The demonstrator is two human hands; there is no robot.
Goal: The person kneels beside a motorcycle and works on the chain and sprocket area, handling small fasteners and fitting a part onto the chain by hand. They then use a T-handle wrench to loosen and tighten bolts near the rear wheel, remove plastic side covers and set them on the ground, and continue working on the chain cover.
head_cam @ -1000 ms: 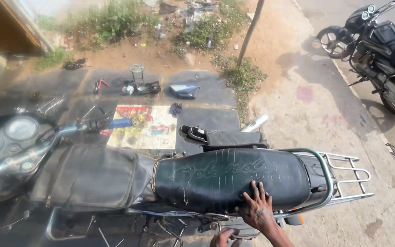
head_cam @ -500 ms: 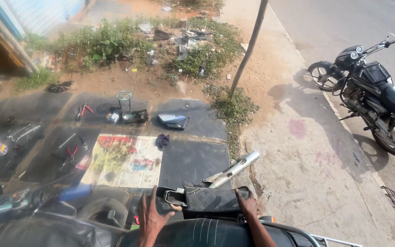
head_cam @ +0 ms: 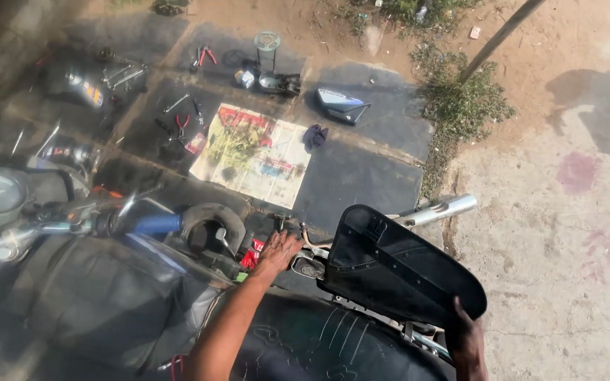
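- The right hand [head_cam: 466, 337] grips the black side panel [head_cam: 397, 264] by its lower edge, tilting it clear of the motorcycle seat [head_cam: 319, 346].
- The left hand [head_cam: 277, 252], fingers spread, presses on the frame beside the panel, seemingly to steady it.
- Tools lie on the ground mats [head_cam: 361, 180] beyond.

Sunlit sandy ground [head_cam: 531, 113], dark mats [head_cam: 361, 176], a spread newspaper [head_cam: 255, 152], scattered tools [head_cam: 178, 113], weeds [head_cam: 467, 106].

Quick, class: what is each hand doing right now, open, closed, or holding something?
Left hand: open, fingers spread, pressing on motorcycle parts below the seat.
Right hand: closed on the edge of the black side panel, holding it up.
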